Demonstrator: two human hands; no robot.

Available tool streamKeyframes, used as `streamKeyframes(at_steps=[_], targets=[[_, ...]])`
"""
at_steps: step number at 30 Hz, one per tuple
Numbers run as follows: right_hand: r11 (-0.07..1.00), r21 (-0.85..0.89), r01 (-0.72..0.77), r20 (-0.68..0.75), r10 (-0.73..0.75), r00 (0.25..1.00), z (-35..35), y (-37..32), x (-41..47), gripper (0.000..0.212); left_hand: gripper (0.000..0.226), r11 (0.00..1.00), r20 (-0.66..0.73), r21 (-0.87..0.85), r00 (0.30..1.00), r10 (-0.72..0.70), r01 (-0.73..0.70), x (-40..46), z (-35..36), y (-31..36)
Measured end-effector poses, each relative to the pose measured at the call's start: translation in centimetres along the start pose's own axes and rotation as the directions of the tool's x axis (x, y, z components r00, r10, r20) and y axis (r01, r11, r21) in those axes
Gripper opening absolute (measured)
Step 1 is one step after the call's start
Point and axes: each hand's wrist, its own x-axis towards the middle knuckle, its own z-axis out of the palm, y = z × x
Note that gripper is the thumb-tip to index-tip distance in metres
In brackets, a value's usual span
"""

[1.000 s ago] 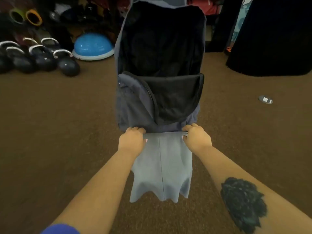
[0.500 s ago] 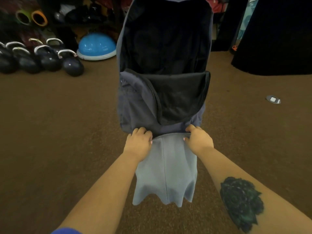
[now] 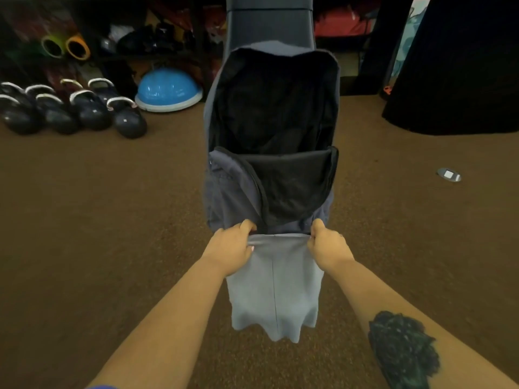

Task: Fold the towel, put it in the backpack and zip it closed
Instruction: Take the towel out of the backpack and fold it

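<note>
Towel held up before the open backpack

Left hand (image 3: 231, 248) and right hand (image 3: 327, 245) each grip a top corner of the grey towel (image 3: 276, 287) — backpack (image 3: 233, 192) unzipped behind.

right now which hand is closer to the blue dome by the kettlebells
Left. The left hand grips the towel's left corner, on the same side as the blue dome. The right hand grips the other corner, further right.

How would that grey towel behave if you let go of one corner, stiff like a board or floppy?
Probably floppy: the towel hangs from the left hand and right hand, and its lower edge ripples into loose scallops. It looks light, since pinches at the top corners carry it. Released on one side, it would likely sag and swing toward the other hand.
</note>
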Motion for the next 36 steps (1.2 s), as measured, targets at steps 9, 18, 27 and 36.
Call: streamKeyframes(at_steps=[9,18,27,36], targets=[[0.986,-0.102,0.135,0.035,-0.132,0.991,-8.9,-3.3,-3.6,0.025,0.023,0.988,0.009,0.156,1.0,-0.01,0.009,-2.8,-9.1,2.1],[0.924,-0.341,0.175,-0.028,-0.196,0.98,-24.4,-9.2,-8.1,0.029,0.027,0.98,-0.04,0.195,0.998,-0.04,0.047,-6.7,-22.4,3.9],[0.985,0.088,0.146,-0.041,-0.142,0.989,-40.6,-15.3,-11.1,0.035,0.022,0.976,-0.118,0.155,0.984,-0.136,0.154,-8.8,-40.0,6.8],[0.911,0.329,0.248,-0.117,-0.221,0.968,-51.8,-17.6,-13.3,0.035,0.025,0.985,-0.259,-0.048,0.95,-0.175,0.168,-10.0,-49.1,7.6]])
